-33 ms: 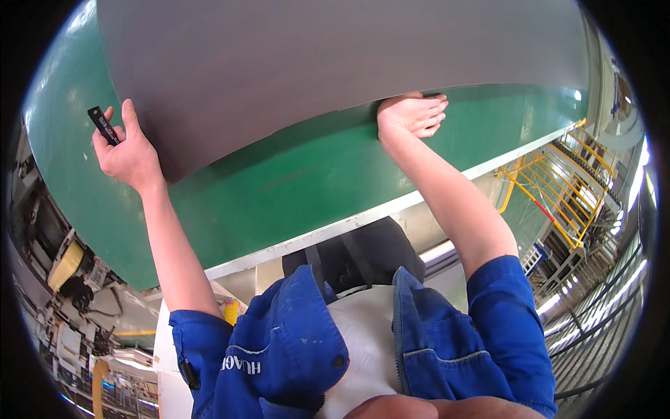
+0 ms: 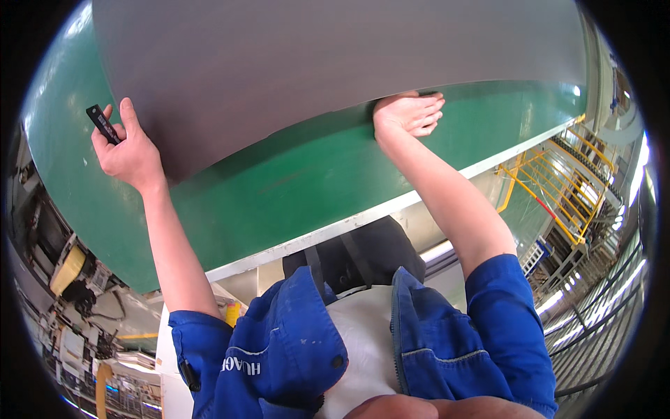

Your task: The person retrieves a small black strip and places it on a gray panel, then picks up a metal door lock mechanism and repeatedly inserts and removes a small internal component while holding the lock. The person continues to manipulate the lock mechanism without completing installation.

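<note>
A large dark grey sheet (image 2: pixel 335 56) lies over a green table surface (image 2: pixel 300 181). At the sheet's left end, my left hand (image 2: pixel 132 157) is closed around a slim black bar-shaped tool (image 2: pixel 102 124) with light markings. Its thumb points up beside the sheet's edge; the tool's exact kind does not show. My right hand (image 2: pixel 408 115) rests at the sheet's near edge, right of the middle. Its fingers stretch out flat to the right over the green surface, and part of the hand is hidden by the sheet's edge. Nothing shows in its fingers.
A pale edge strip (image 2: pixel 314 241) borders the table close to my body. Below it sits a black bag-like object (image 2: pixel 356 258). Yellow metal railing (image 2: pixel 551 188) stands at the right. Cluttered equipment (image 2: pixel 84 293) fills the lower left.
</note>
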### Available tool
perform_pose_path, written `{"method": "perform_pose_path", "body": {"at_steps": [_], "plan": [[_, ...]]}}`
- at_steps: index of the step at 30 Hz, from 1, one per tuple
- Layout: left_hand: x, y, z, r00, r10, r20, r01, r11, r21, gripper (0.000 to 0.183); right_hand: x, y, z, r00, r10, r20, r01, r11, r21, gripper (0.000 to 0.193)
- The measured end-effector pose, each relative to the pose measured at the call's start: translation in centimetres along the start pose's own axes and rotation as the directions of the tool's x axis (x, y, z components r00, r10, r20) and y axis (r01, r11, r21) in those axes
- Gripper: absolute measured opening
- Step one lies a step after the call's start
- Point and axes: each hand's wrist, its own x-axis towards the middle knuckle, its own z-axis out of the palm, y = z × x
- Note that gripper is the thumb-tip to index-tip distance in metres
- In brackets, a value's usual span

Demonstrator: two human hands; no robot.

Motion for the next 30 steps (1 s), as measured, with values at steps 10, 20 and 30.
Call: {"method": "perform_pose_path", "body": {"at_steps": [10,20,30], "plan": [[-4.0,13.8,13.6,0.856,0.462,0.233,-0.370,0.862,-0.347,0.023,-0.6,-1.8,-2.9,0.993,0.014,0.115,-0.016,1.000,0.017,0.065],[-6.3,21.9,21.8,0.653,0.663,0.367,-0.678,0.727,-0.107,0.024,-0.4,1.0,-6.6,0.903,-0.316,0.290,0.084,0.794,0.602,0.066],[-5.8,21.1,21.9,0.631,0.634,0.447,-0.719,0.694,0.030,0.025,10.6,2.6,-5.3,0.780,-0.169,0.603,-0.626,-0.197,0.755,0.066]]}}
